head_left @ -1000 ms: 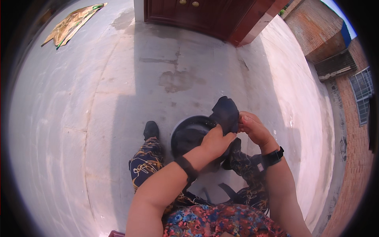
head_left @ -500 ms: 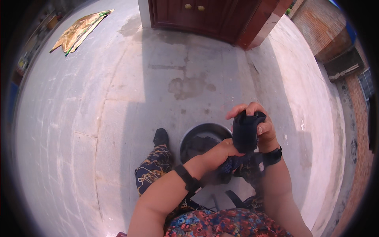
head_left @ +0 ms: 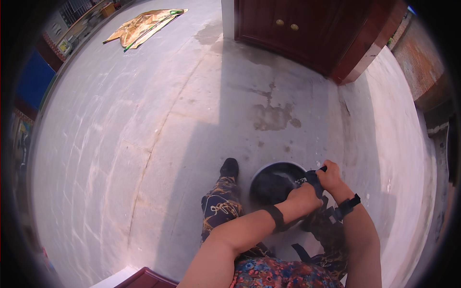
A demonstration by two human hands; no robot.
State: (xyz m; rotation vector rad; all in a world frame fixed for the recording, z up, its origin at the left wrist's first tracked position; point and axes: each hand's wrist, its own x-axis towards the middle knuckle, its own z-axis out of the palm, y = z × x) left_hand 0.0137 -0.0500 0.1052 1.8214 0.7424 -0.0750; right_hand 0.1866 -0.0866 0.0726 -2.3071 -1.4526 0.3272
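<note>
A dark, wet-looking cloth [head_left: 314, 180] is stretched between my two hands, over the right side of a round metal basin [head_left: 263, 178]. My left hand [head_left: 306, 198] is closed around its lower part. Farther right, my right hand [head_left: 329, 176] has its fingers wrapped round the upper end. Small pale flecks, like drops or suds, show beside the cloth. Dark contents lie in the basin, but I cannot make out what they are. My left forearm and hand cover part of the basin's near side.
My left shoe [head_left: 229, 168] rests left of the basin. Ahead stands a dark red double door [head_left: 307, 38] with two round knobs. A damp patch [head_left: 273, 117] marks the concrete. A golden sheet [head_left: 144, 28] with a green pole lies at the far left.
Both hands have come down toward the basin with the cloth. My right hand has closed from a loose hold to a tight grip, and the cloth is now bunched. The view has shifted left.
</note>
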